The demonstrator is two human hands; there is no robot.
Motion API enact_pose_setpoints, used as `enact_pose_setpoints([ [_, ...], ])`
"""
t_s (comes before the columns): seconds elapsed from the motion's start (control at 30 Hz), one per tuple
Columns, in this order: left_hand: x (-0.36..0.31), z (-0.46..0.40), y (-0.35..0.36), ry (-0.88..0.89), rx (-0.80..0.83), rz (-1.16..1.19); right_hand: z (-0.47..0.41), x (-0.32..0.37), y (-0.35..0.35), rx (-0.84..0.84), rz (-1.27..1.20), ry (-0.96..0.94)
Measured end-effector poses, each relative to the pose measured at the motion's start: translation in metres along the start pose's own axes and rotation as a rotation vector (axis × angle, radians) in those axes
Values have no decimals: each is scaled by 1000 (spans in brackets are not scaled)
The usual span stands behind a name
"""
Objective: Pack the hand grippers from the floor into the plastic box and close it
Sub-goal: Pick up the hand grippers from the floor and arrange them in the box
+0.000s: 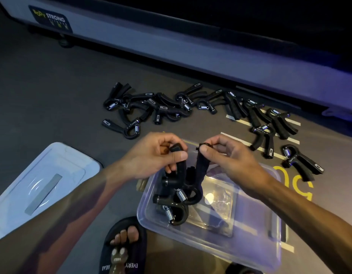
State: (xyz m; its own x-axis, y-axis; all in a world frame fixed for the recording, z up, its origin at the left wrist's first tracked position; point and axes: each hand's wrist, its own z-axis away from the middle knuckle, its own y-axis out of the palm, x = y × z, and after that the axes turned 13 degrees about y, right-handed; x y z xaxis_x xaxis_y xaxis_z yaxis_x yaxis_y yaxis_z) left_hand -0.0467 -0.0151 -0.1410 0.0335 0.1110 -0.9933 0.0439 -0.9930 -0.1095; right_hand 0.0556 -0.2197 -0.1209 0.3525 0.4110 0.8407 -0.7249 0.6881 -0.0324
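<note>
Lower the hand gripper (183, 175) gently into the plastic box (250, 224), flat beside the ones lying at its left end, so the lid (42, 186) can shut later. The left hand (151, 155) curls round one handle. The right hand (226, 155) pinches the top of the other handle. Many more grippers (151, 107) lie on the floor (52, 86) past the box.

We see a dark floor (52, 91) with white and yellow markings. On it lie scattered black hand grippers (151, 107), a clear plastic box (250, 240) and, apart to its left, the lid (42, 184).
</note>
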Motion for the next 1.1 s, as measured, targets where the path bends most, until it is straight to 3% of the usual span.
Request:
enact_pose_setpoints([
  [0.07, 5, 2, 4, -22, -12, -41, -1, -6, 0, -19, 65, -5],
  [0.27, 19, -4, 2, 97, -200, -458, -10, -22, 3, -23, 25, 98],
  [0.37, 32, -7, -3, 53, -165, -522, -11, -38, 15, -37, 23, 162],
  [0.77, 66, -5, -2, 59, -134, -468, -15, -57, 33, -68, 19, 140],
  [1.1, 76, -2, -3, 35, -154, -430, -9, -69, 27, -187, 400, 89],
])
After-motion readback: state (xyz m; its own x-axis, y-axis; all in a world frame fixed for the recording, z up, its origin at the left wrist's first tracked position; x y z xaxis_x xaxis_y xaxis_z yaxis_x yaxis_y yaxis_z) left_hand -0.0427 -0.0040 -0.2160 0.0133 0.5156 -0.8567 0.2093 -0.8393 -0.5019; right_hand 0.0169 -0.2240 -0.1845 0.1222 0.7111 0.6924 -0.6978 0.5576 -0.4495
